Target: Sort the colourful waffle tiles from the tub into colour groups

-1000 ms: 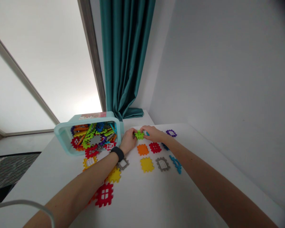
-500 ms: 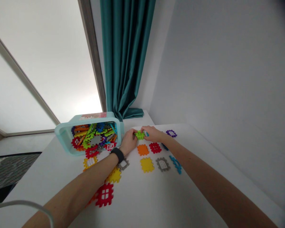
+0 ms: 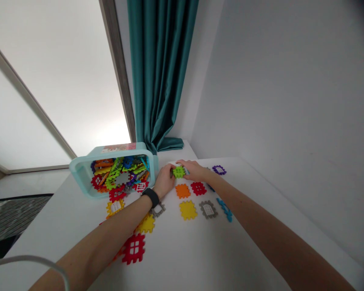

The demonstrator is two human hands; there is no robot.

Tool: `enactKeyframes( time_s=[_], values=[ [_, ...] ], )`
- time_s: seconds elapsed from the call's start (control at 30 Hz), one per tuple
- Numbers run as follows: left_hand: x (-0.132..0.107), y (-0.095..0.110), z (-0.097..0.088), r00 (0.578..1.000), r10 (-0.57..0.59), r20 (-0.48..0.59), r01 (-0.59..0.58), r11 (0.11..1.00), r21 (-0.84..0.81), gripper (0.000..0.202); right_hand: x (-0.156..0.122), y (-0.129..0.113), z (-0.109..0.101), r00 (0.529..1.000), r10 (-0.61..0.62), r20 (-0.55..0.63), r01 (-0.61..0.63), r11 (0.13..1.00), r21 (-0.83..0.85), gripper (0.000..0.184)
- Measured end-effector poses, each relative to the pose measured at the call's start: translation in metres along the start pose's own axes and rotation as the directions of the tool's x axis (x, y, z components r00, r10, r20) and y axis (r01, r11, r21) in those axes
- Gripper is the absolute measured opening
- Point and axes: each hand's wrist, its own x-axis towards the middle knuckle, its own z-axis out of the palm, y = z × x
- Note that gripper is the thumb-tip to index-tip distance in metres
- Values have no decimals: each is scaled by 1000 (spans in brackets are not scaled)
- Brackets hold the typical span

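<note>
"What's pinched there?"
"A lime-green notched plastic tile (image 3: 178, 172), gripped between the left hand (image 3: 165, 180) and right hand (image 3: 194, 170), over a white table (image 3: 182, 258)."
"Behind?"
"A teal satin curtain (image 3: 159, 68)."

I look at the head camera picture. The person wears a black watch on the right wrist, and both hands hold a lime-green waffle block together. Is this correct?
Not quite: the black watch is on the left wrist, not the right, as the head view shows. The rest is correct: the left hand and the right hand both hold the lime-green waffle block.
</note>
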Motion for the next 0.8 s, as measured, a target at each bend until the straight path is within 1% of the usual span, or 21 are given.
enactKeyframes(
  time_s=[0.2, 0.37, 0.5, 0.57, 0.63, 0.73, 0.8],
  values=[
    [1, 0, 0, 1000, -10, 4, 10, 1000, 16, 38, 1, 2, -1, 1000, 4, 16, -4, 1000, 8, 73],
    [-3, 6, -3, 1000, 12, 11, -12, 1000, 14, 54, -1, 4, -2, 1000, -6, 17, 5, 1000, 19, 79],
    [-10, 16, -7, 999, 33, 20, -33, 999, 0, 61, -4, 5, -6, 999, -30, -24, 31, 999, 36, 78],
    [-16, 22, -10, 999, 48, 22, -48, 999, -22, 62, -8, 4, -10, 998, -35, -61, 38, 998, 43, 75],
    [-22, 28, -13, 998, 61, 15, -60, 997, -53, 59, -14, -1, -14, 994, -41, -101, 47, 997, 55, 66],
    [-32, 37, -21, 999, 47, -7, -47, 993, -105, 48, -26, -13, -17, 987, -50, -154, 62, 995, 76, 50],
    [-40, 42, -30, 1000, 17, -14, -19, 988, -154, 40, -33, -23, -17, 982, -44, -181, 60, 994, 87, 42]
  ],
)
